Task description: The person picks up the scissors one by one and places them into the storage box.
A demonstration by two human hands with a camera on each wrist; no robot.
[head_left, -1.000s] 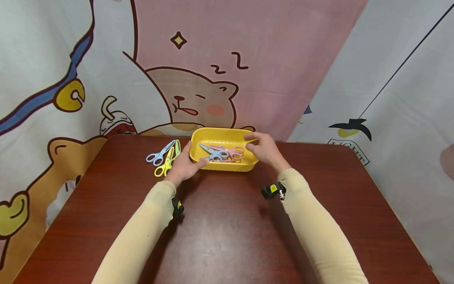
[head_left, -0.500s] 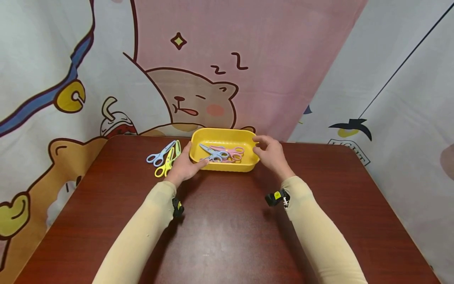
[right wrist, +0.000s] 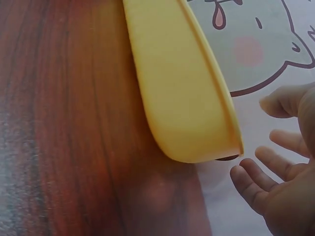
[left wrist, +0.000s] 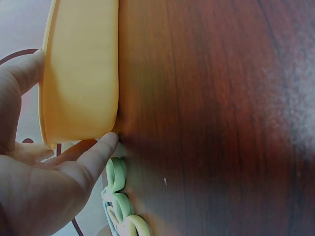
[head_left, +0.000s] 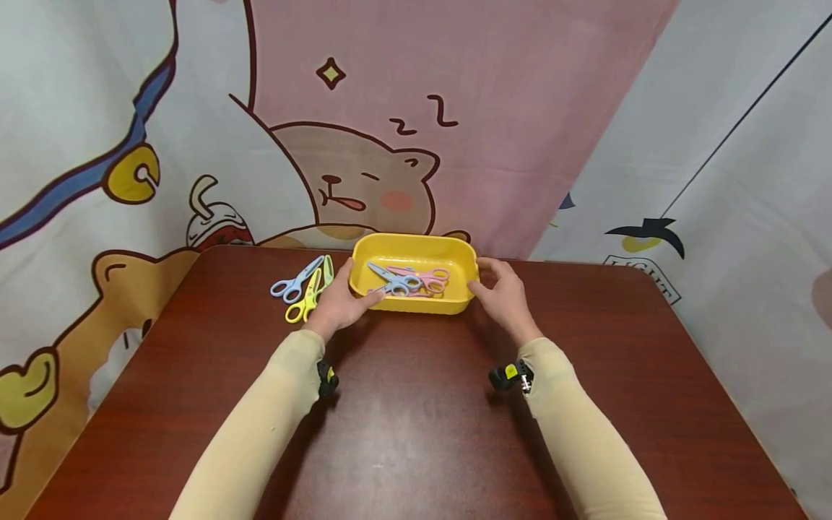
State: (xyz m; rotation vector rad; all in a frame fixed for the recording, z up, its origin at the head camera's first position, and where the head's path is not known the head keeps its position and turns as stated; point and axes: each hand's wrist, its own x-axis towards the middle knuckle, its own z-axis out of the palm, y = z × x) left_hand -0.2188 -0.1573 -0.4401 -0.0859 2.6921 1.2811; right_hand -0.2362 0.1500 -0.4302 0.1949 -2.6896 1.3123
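Observation:
A yellow plastic basket [head_left: 419,306] stands at the far edge of the table, with blue scissors [head_left: 398,279] and pink scissors [head_left: 421,277] lying over each other inside. My left hand [head_left: 337,302] holds its left end, thumb on the front rim; in the left wrist view the fingers touch the end wall and bottom corner of the basket [left wrist: 81,73]. At the opposite end is my right hand [head_left: 507,297], fingers spread and relaxed. The right wrist view shows these fingers [right wrist: 253,189] just off the basket [right wrist: 182,88], holding nothing.
Left of the basket, blue scissors [head_left: 297,279], yellow scissors [head_left: 311,290] and partly hidden green scissors [head_left: 328,269] lie close together on the brown table [head_left: 403,404]. A printed cloth [head_left: 494,144] hangs right behind the table's back edge.
My right hand has moved from over the basket's right side outward to its right end. The left hand, the basket and the scissors have stayed in place.

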